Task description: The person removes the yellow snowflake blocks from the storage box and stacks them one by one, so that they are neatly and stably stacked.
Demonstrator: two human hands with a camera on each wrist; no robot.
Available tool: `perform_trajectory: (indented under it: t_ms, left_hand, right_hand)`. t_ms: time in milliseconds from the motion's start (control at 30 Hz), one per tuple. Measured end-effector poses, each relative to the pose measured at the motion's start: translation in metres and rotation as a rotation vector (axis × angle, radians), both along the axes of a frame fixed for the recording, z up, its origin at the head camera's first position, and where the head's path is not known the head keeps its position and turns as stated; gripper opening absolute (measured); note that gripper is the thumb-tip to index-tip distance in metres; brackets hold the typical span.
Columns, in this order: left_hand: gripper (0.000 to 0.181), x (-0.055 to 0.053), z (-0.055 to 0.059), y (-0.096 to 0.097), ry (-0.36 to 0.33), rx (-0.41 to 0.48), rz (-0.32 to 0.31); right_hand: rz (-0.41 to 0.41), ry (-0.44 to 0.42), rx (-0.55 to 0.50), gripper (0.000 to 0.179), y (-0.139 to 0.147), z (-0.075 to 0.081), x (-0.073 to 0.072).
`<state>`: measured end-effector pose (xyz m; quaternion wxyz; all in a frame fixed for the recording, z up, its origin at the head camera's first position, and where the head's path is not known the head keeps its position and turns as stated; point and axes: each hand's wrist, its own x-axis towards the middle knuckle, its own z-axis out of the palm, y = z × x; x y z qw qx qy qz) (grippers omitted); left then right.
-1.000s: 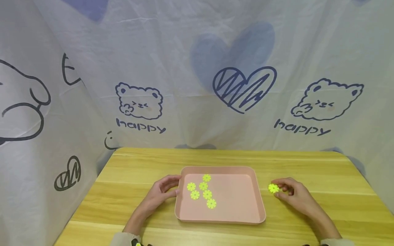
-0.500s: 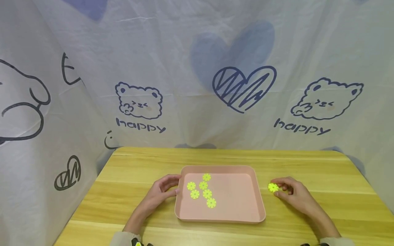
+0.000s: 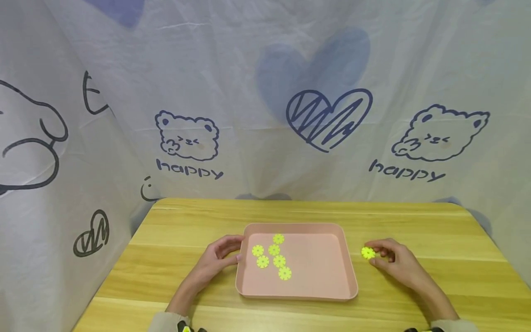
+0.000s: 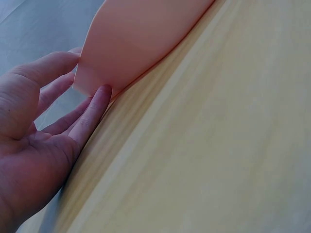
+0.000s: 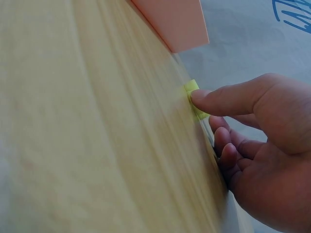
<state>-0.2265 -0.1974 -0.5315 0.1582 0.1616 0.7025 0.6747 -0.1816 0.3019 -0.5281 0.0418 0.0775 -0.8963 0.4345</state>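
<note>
A pink rectangular tray [image 3: 315,290] lies on the wooden table, with several flat yellow notched discs [image 3: 279,261] in its left half. My left hand [image 3: 213,258] rests against the tray's left side; in the left wrist view its straight fingers touch the pink wall [image 4: 131,43]. To the right of the tray, my right hand [image 3: 396,263] pinches one more yellow notched disc [image 3: 368,252] between thumb and forefinger, low over the table. The right wrist view shows this disc edge-on, partly covered by the thumb, with the other fingers curled beneath.
The wooden table [image 3: 199,216] reaches back to a pale cloth [image 3: 249,92] printed with hearts, bears and the word happy. Another stretch of this cloth hangs along the left side. The tray has a raised rim all round.
</note>
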Motion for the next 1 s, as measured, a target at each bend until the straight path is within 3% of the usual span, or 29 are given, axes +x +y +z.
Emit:
perform_trajectory:
  t_ms: [400, 633, 867, 1000]
  left_hand:
    - [0.052, 0.000, 0.000, -0.001, 0.002, -0.006, 0.002]
    - [0.052, -0.001, -0.001, 0.000, -0.016, -0.024, 0.022]
    - [0.052, 0.000, -0.001, 0.000, -0.017, -0.008, 0.008]
    - [0.052, 0.000, -0.002, 0.000, -0.006, 0.001, 0.002]
  right_hand:
    - [0.018, 0.016, -0.030, 0.034, 0.001, 0.000, 0.001]
    - [0.011, 0.050, -0.103, 0.034, 0.003, 0.001, 0.003]
    - [-0.036, 0.031, -0.065, 0.030, -0.006, 0.022, 0.008]
    - [-0.027, 0.061, -0.104, 0.028, -0.021, 0.038, 0.012]
